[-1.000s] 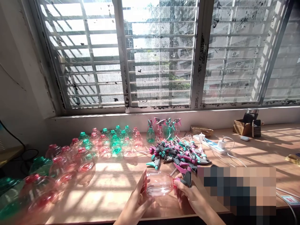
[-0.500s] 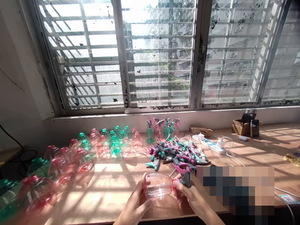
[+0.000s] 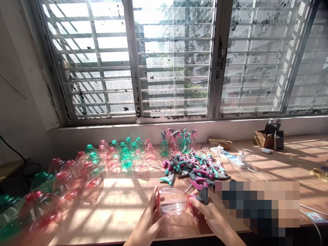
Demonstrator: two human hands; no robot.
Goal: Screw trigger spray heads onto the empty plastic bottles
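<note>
A clear pink bottle (image 3: pixel 173 201) lies on its side just above the wooden table (image 3: pixel 123 205). My left hand (image 3: pixel 150 218) cups its base end. My right hand (image 3: pixel 205 213) grips the neck end, where a grey and pink spray trigger head (image 3: pixel 202 195) sits on the bottle. A heap of loose pink, teal and grey trigger heads (image 3: pixel 194 167) lies right behind my hands.
Several pink and green bottles without heads (image 3: pixel 102 160) cover the table's left part. A few bottles with trigger heads (image 3: pixel 176 141) stand by the window sill. A white power strip (image 3: pixel 228 158) with cables, a cardboard box (image 3: pixel 263 138) and a blurred patch are at right.
The bottle and both hands stay almost in place; the hands shift slightly on the bottle and the view dips a little.
</note>
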